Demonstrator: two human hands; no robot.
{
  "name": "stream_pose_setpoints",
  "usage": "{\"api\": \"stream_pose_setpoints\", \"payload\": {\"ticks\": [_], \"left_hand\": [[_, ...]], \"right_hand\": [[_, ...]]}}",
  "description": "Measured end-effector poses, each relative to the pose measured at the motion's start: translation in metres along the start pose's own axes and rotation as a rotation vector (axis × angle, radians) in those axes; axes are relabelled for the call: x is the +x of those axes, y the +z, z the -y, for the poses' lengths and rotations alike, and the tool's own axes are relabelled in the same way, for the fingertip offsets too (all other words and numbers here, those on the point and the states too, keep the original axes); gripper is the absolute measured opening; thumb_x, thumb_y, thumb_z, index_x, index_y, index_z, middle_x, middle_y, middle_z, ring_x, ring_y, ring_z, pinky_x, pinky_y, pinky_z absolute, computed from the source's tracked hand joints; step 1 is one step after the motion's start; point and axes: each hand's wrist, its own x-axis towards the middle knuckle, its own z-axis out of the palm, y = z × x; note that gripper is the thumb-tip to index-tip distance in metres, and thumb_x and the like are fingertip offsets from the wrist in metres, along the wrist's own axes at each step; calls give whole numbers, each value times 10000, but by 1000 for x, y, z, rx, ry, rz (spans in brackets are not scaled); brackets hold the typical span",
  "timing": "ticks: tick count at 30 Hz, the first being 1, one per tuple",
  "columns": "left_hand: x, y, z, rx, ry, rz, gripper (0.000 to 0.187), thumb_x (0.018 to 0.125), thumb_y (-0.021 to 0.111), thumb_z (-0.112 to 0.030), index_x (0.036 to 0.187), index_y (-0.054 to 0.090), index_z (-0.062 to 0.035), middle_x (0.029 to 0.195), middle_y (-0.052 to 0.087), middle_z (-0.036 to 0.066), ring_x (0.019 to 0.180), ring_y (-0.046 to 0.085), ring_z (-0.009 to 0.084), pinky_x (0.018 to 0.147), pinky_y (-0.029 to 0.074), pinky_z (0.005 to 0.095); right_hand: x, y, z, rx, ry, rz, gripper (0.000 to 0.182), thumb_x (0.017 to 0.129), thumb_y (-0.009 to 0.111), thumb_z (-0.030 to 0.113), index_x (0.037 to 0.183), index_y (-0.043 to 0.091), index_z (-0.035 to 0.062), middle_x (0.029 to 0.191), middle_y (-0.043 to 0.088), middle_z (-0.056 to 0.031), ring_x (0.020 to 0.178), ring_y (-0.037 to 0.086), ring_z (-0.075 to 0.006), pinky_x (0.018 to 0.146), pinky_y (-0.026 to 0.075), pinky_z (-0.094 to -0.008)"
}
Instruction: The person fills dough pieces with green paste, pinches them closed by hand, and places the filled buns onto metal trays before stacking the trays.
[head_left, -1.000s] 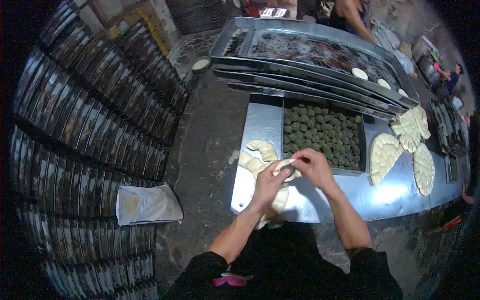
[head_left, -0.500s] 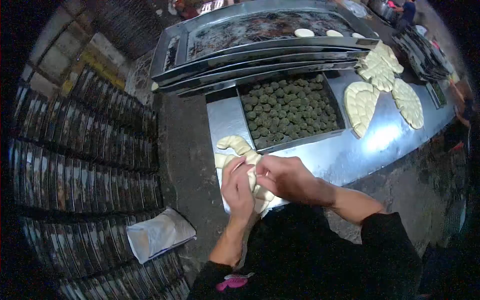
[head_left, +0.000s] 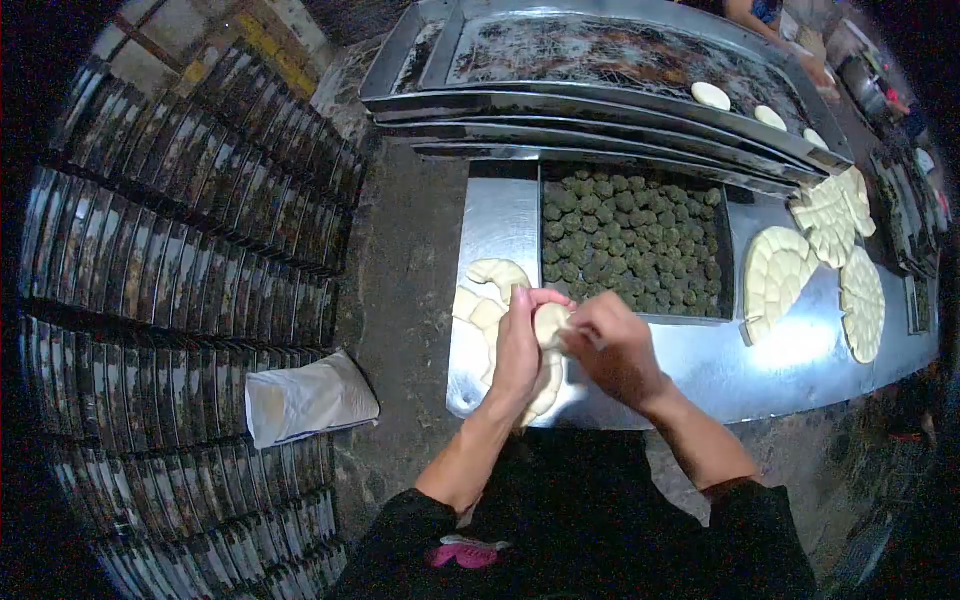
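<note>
A small pale round of dough [head_left: 550, 322] rests in the cupped fingers of my left hand [head_left: 516, 352]. At the round's right side, the curled fingers of my right hand [head_left: 618, 348] pinch its edge; they are partly blurred. Beneath and left of my hands, several pieces of cut dough [head_left: 482, 312] lie on the metal table [head_left: 503, 222], partly covered by my left hand. Just beyond my hands is a rectangular tray [head_left: 733, 262] of dark green filling balls [head_left: 635, 235].
Large scored dough sheets [head_left: 775, 275] lie on the right. Behind the filling, stacked baking trays [head_left: 600, 105] carry a few flat dough rounds [head_left: 711, 96]. Another person's arm [head_left: 760, 25] reaches in at top right. Racked trays [head_left: 180, 260] and a white sack [head_left: 310, 398] stand left.
The view has shifted, so the table sits further right. My left hand has turned, and the dough now shows as a smooth round. Another person's arm has appeared by the far tray.
</note>
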Motion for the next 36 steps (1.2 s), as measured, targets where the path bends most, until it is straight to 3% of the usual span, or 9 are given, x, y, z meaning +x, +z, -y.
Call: {"api": "stream_pose_setpoints", "payload": {"ticks": [4, 8, 12, 14, 16, 22, 26, 34, 36], "left_hand": [[-9, -14, -2, 554, 314, 100, 422, 1008, 304, -312, 970, 572, 12, 861, 609, 79, 793, 565, 147, 715, 446, 274], [-17, -20, -3, 261, -17, -42, 299, 979, 401, -243, 893, 542, 7, 772, 544, 58, 694, 519, 122, 637, 434, 282], [-24, -55, 78, 574, 408, 226, 270, 949, 435, -208, 980, 560, 28, 894, 608, 139, 700, 578, 252, 652, 475, 329], [-58, -65, 100, 129, -434, 269, 262, 947, 467, -189, 1080, 576, 8, 1036, 595, 165, 901, 597, 261, 770, 486, 357], [-78, -80, 101, 1250, 426, 92, 375, 930, 486, -322, 1083, 578, 7, 1134, 557, 194, 998, 576, 290, 824, 468, 427], [-81, -142, 47, 1529, -213, 149, 564, 855, 532, -501, 978, 610, 44, 1002, 578, 224, 933, 557, 370, 789, 452, 476], [-89, -149, 85, 1205, 297, 225, 553, 848, 549, -484, 951, 602, 57, 950, 564, 238, 855, 582, 373, 719, 458, 493], [-97, -152, 62, 959, -211, 261, 397, 794, 673, -90, 1120, 475, 20, 999, 595, 160, 925, 606, 254, 749, 495, 390], [-118, -181, 41, -84, -669, -185, 437, 787, 675, -51, 1171, 472, -8, 1125, 560, 129, 1044, 563, 220, 829, 494, 370]], "right_hand": [[14, 2, 15, 249, 249, 23, 162, 765, 640, 74, 909, 582, 28, 869, 581, -121, 704, 600, -277, 622, 509, -352], [-12, 32, 22, -332, -230, 138, 255, 727, 642, -40, 971, 582, 7, 920, 569, -126, 760, 587, -280, 661, 503, -328], [-48, 30, 53, 37, 297, 122, 292, 685, 629, -93, 946, 580, 26, 905, 579, -128, 869, 584, -298, 740, 499, -378], [-76, 22, 33, -287, 36, 288, 354, 621, 624, -65, 954, 568, 42, 989, 559, -124, 870, 574, -304, 754, 500, -411], [-115, 26, 3, -377, 99, 362, 292, 642, 619, -42, 917, 583, 51, 954, 569, -129, 856, 578, -308, 740, 499, -402], [-116, 23, 5, -651, 437, 792, 86, 771, 584, 77, 831, 646, 74, 917, 644, -104, 862, 586, -333, 716, 489, -400], [-61, 11, 28, -327, 263, 301, 298, 854, 562, 206, 1124, 596, 84, 1143, 582, -162, 1070, 508, -374, 881, 423, -448], [-117, 98, -75, -579, 323, 227, 563, 855, 579, 308, 1331, 422, 51, 1405, 326, -238, 1316, 252, -445, 1073, 213, -555], [-131, 79, -88, -543, 196, 386, 532, 868, 544, 296, 1281, 418, -15, 1368, 356, -267, 1252, 342, -435, 1048, 302, -472]]}}
